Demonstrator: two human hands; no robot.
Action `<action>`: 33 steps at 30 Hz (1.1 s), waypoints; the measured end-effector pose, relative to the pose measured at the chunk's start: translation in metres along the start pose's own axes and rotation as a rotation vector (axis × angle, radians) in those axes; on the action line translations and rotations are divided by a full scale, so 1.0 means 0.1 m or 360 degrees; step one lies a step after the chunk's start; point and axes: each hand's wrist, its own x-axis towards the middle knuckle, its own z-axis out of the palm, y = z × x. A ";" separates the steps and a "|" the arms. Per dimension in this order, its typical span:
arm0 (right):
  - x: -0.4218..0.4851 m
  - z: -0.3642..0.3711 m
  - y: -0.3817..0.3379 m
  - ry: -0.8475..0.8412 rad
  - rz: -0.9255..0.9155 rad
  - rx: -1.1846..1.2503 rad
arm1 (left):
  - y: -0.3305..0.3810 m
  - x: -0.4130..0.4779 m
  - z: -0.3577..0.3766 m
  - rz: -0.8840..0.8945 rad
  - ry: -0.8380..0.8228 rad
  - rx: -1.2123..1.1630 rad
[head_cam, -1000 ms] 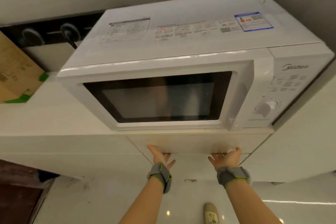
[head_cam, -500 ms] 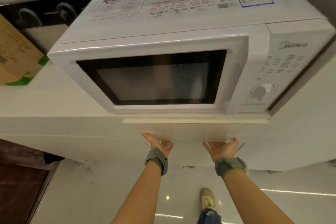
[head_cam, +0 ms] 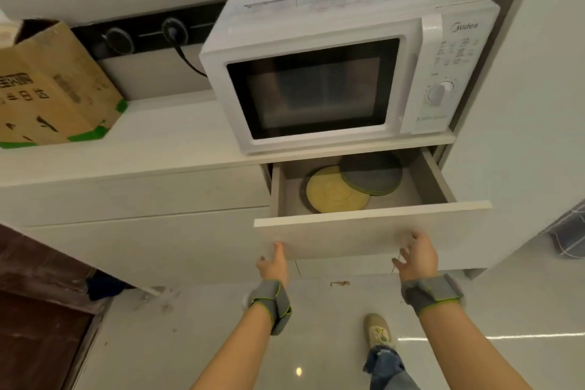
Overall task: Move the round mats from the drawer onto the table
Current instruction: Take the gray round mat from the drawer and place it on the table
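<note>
The drawer (head_cam: 373,231) under the microwave stands pulled out. Inside lie two round mats: a yellow one (head_cam: 335,190) toward the front left and a grey one (head_cam: 370,172) with a green rim, overlapping it at the back right. My left hand (head_cam: 273,264) is at the lower left corner of the drawer front, thumb on its face and fingers curled below the edge. My right hand (head_cam: 416,258) is at the lower edge near the right, fingers spread and only the tips touching the panel. Both wrists wear grey straps.
A white microwave (head_cam: 332,79) sits on the white countertop (head_cam: 152,139) right above the drawer. A cardboard box (head_cam: 47,89) stands on the counter at the left. A tall white cabinet wall (head_cam: 519,104) rises at the right. My shoe (head_cam: 378,331) is on the glossy floor below.
The drawer went from shut to pulled far out, showing the mats. My view has backed away and both hands came toward me with the drawer front. My right hand's fingers have spread.
</note>
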 end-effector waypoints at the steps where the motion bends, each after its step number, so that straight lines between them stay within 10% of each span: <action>1: -0.11 0.02 -0.05 0.0018 -0.0224 -0.0063 | 0.14 -0.03 -0.02 0.0215 0.0120 0.0013; 7: -0.68 -0.05 -0.26 -0.0145 -0.1780 -0.1027 | 0.56 -0.55 0.05 0.1484 0.0124 0.1127; 12: -0.43 0.05 -0.35 -0.0265 -0.1496 -0.2557 | 0.63 -0.53 0.15 0.1476 -0.0202 0.1996; 22: -0.34 0.11 -0.86 -0.0758 -0.0817 -0.2728 | 0.84 -0.49 0.45 0.0980 -0.0663 0.2247; 33: 0.74 0.67 -1.01 -0.0614 -0.0800 -0.2932 | 0.88 -0.01 1.58 0.0593 -0.0648 0.2034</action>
